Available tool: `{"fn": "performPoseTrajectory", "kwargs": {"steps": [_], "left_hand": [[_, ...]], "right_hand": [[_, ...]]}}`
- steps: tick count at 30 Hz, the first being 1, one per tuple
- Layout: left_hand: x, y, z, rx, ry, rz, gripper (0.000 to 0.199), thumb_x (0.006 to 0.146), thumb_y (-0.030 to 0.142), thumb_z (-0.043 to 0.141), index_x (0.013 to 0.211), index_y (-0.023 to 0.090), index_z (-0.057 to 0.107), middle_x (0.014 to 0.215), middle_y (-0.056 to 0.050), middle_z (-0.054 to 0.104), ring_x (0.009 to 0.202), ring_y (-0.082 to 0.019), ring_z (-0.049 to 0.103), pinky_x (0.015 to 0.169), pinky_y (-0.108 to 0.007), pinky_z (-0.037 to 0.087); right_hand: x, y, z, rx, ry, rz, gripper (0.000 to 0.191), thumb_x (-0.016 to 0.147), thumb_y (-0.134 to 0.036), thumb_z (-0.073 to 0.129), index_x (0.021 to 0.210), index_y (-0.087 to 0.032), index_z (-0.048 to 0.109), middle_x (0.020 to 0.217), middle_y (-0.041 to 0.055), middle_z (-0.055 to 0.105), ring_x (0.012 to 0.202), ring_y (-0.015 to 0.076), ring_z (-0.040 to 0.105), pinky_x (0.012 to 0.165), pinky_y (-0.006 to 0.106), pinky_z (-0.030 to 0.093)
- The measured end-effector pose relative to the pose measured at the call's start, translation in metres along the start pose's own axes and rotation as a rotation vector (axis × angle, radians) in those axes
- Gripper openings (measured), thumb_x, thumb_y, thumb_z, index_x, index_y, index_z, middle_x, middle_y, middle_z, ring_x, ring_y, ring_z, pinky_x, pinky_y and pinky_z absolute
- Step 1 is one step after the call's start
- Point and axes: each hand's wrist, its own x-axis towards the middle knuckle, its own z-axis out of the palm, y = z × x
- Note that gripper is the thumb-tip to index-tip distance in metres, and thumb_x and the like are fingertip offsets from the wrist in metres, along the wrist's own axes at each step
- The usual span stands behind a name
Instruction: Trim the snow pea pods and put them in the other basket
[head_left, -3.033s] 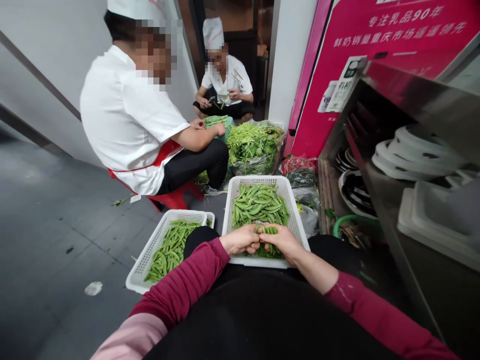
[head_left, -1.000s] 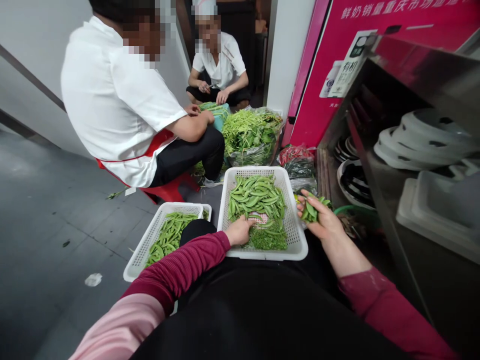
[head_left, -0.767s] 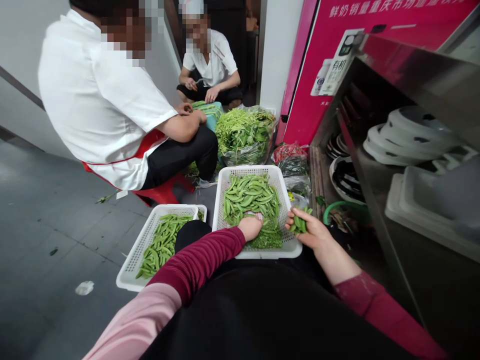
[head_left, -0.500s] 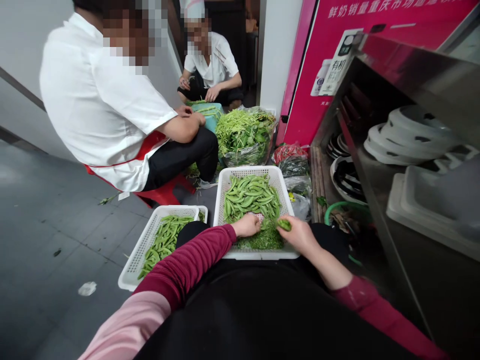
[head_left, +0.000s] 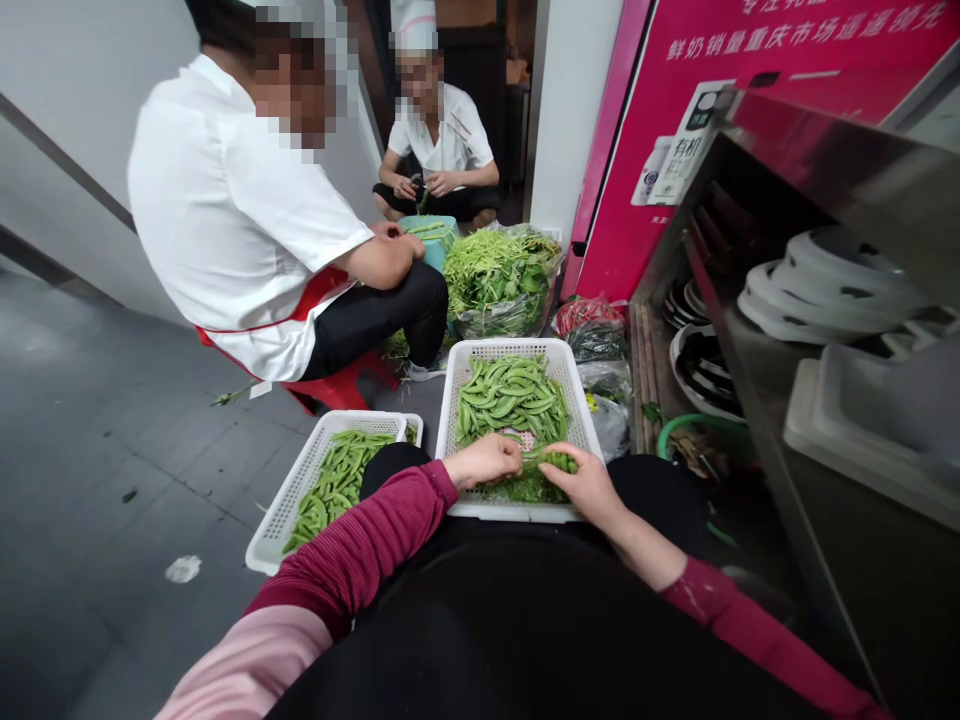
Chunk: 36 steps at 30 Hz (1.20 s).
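We have a white perforated basket (head_left: pixel 517 513) btwn our knees (head_left: pixel 390 463), prob. so both hands reach it easily & loose bits drop inside; what bears it is hidden; the main heap of pea pods (head_left: pixel 513 395) lies in its far half, fine green bits (head_left: pixel 525 490) in the near half, likely so the two don't mix; over those bits our R hand (head_left: pixel 589 483), fingers closed round a small bunch of pods (head_left: pixel 561 462), holds several at once, prob. to save repeated trips to the heap; our L hand (head_left: pixel 486 460) is just beside it, above the same basket, fingers bent inward nr a thin green strand (head_left: pixel 532 454); too small for us to tell if they pinch it; to our L, a 2nd white basket (head_left: pixel 262 545) holds more loose pods (head_left: pixel 330 490), presumably close by so we needn't get up; beyond, a co-worker in white (head_left: pixel 240 230) sits on a red stool (head_left: pixel 345 388), & another co-worker (head_left: pixel 457 130) is low down facing us; a bag of leafy greens (head_left: pixel 502 270) stands nr them both, prob. for easy reach.
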Motion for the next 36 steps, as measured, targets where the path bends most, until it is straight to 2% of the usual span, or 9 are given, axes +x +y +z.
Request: {"fn": "performPoseTrajectory", "kwargs": {"steps": [8,11,15,18,21,24,27,33,36], "left_hand": [[0.0,-0.03,-0.02,0.521,0.153,-0.03,0.007,0.058,0.016,0.049,0.059,0.013,0.055,0.049,0.004,0.046,0.047,-0.006,0.041,0.045,-0.016,0.032],[-0.006,-0.018,-0.023,0.409,0.094,-0.021,0.035,0.06,0.014,0.048,0.094,0.014,0.056,0.069,0.002,0.055,0.046,-0.006,0.044,0.045,-0.017,0.035],[-0.018,0.008,-0.017,0.352,-0.029,0.267,0.062,0.066,0.016,0.051,0.126,0.018,0.034,0.091,-0.003,0.057,0.057,-0.007,0.051,0.054,-0.017,0.04],[-0.02,0.022,-0.005,0.531,-0.128,0.356,0.031,0.078,0.021,0.043,0.106,0.016,0.054,0.079,-0.002,0.059,0.059,-0.008,0.052,0.058,-0.018,0.041],[-0.02,0.028,0.005,0.853,-0.048,0.352,0.021,0.079,0.02,0.041,0.075,0.015,0.06,0.067,-0.004,0.059,0.061,-0.012,0.054,0.06,-0.021,0.041],[-0.024,0.032,0.007,1.081,0.018,0.384,0.018,0.077,0.023,0.046,0.066,0.015,0.058,0.063,-0.006,0.058,0.062,-0.016,0.055,0.061,-0.025,0.042],[-0.026,0.038,0.007,1.092,0.049,0.478,0.018,0.077,0.024,0.045,0.067,0.016,0.057,0.066,-0.006,0.059,0.064,-0.016,0.056,0.062,-0.025,0.042],[-0.011,0.029,0.02,0.789,0.468,0.521,0.031,0.087,0.025,0.029,0.079,0.015,0.057,0.075,-0.005,0.059,0.073,-0.013,0.055,0.069,-0.022,0.04],[-0.001,0.005,0.019,0.9,0.451,0.359,0.029,0.086,0.027,0.032,0.08,0.015,0.059,0.078,-0.007,0.058,0.075,-0.016,0.055,0.07,-0.027,0.042]], "right_hand": [[-0.002,0.0,-0.015,0.128,0.048,0.127,0.03,0.065,-0.042,0.063,0.083,-0.018,0.06,0.056,-0.0006,0.058,0.055,0.0157,0.052,0.057,0.028,0.041],[-0.001,0.0,-0.016,0.175,0.045,0.152,0.033,0.065,-0.043,0.064,0.084,-0.017,0.059,0.054,-0.0013,0.057,0.051,0.0147,0.05,0.055,0.028,0.04],[0.002,-0.002,-0.018,0.206,-0.007,0.174,0.033,0.065,-0.042,0.064,0.086,-0.017,0.059,0.053,-0.0017,0.057,0.05,0.0147,0.05,0.055,0.028,0.04],[0.002,-0.007,-0.02,0.091,-0.022,0.134,0.029,0.068,-0.039,0.061,0.088,-0.018,0.06,0.062,0.0014,0.06,0.058,0.0176,0.054,0.06,0.031,0.043],[0.001,-0.018,-0.024,-0.24,0.017,-0.081,0.029,0.072,-0.031,0.057,0.098,-0.021,0.06,0.09,0.0063,0.062,0.084,0.0231,0.055,0.077,0.034,0.042],[0.002,-0.028,-0.029,-0.491,-0.232,-0.302,0.034,0.072,-0.019,0.052,0.104,-0.025,0.059,0.103,0.0064,0.058,0.093,0.0216,0.053,0.08,0.03,0.041],[0.007,-0.032,-0.026,-0.505,-0.417,-0.327,0.025,0.067,-0.016,0.054,0.088,-0.024,0.063,0.094,0.0043,0.06,0.082,0.0182,0.056,0.071,0.026,0.043],[0.012,-0.023,0.002,0.106,-0.009,0.147,0.023,0.064,-0.035,0.063,0.08,-0.018,0.062,0.07,0.0027,0.061,0.063,0.018,0.056,0.061,0.03,0.044],[0.018,-0.012,-0.01,0.577,0.174,0.4,0.026,0.059,-0.037,0.068,0.075,-0.018,0.06,0.056,-0.0011,0.056,0.047,0.0132,0.05,0.045,0.027,0.041]]}}
